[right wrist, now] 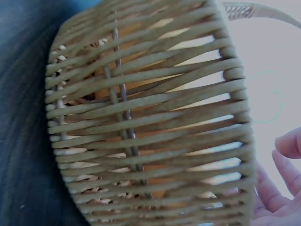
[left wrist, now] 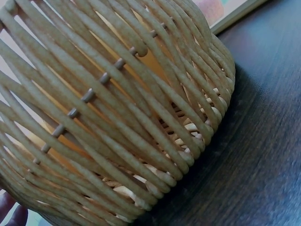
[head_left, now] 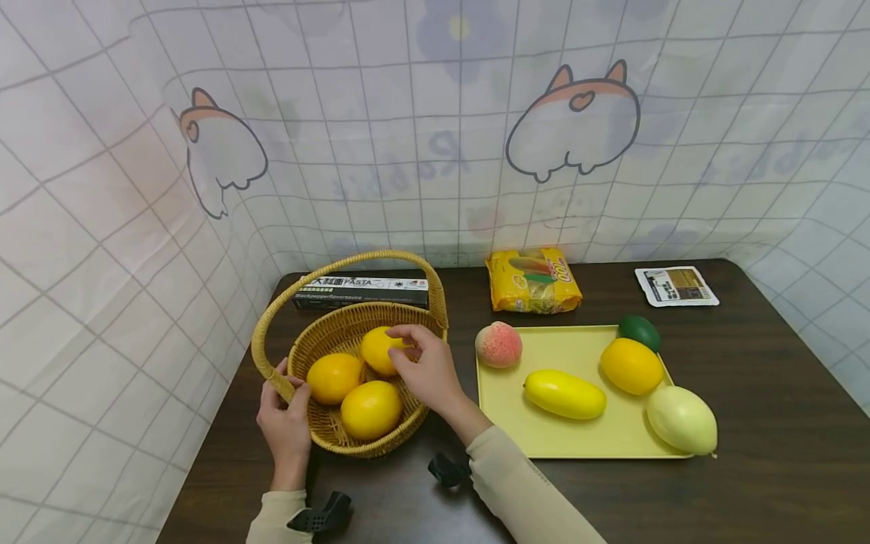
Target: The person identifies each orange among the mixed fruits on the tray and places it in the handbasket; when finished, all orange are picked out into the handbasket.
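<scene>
A wicker basket (head_left: 333,446) with a tall arched handle stands on the dark table and holds three round, lemon-like yellow fruits. My left hand (head_left: 284,423) grips its left side at the foot of the handle, thumb near the rim. Over the basket's right side reaches my right hand (head_left: 428,370), fingers bent and thumb apart from them. Its fingertips overlap the back yellow fruit (head_left: 379,350) in the head view. Closer to the front lie the left yellow fruit (head_left: 334,378) and the front one (head_left: 371,410). Both wrist views mostly show woven basket wall, with fingers at the edge.
Right of the basket, a pale yellow tray (head_left: 537,438) bears a peach (head_left: 499,345), a long yellow fruit (head_left: 565,394), another yellow fruit (head_left: 632,366), a green fruit (head_left: 640,333) and a pale green fruit (head_left: 682,420). Behind are a pasta box (head_left: 367,293), a yellow packet (head_left: 533,281) and a small sachet (head_left: 677,286).
</scene>
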A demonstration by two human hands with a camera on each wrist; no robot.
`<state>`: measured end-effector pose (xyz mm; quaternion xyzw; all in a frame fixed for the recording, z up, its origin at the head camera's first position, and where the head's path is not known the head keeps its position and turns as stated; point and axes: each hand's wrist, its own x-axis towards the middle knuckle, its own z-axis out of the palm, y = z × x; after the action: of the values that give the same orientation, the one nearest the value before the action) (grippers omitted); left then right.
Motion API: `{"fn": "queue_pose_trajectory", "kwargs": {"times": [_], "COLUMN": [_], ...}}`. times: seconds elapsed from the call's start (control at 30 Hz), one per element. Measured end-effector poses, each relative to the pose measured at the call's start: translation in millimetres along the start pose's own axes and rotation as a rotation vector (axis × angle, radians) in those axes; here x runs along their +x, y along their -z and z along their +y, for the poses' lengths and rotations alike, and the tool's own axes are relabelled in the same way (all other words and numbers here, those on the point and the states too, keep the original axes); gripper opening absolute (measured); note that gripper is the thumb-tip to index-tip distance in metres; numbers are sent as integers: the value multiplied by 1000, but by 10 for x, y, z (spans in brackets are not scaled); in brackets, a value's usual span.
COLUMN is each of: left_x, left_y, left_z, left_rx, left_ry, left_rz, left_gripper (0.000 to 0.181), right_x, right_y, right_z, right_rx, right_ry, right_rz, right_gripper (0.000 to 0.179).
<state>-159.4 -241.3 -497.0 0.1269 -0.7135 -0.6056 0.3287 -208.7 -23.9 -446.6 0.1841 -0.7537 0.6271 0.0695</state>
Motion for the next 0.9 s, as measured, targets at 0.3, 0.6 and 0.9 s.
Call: {"fn": "queue_pose_trajectory", "kwargs": {"times": [0.3,0.6,0.9], "left_x": [17,-3,-7], "left_y": [-11,7,8], "left_z": [12,2,4], "left_rx": [-17,-4,-7], "left_ry": [-25,-8,-8], "left_rz": [-20,-13,-19], "left_gripper": [15,14,9], "right_x": [-295,-330,-275], "right_y": [352,675,1175], "right_z": [-222,-209,-198], "right_rx": [74,-72,-89], "right_ry": [13,14,9], "right_rz": [-38,-164,-61], "right_gripper": [23,24,29]}}
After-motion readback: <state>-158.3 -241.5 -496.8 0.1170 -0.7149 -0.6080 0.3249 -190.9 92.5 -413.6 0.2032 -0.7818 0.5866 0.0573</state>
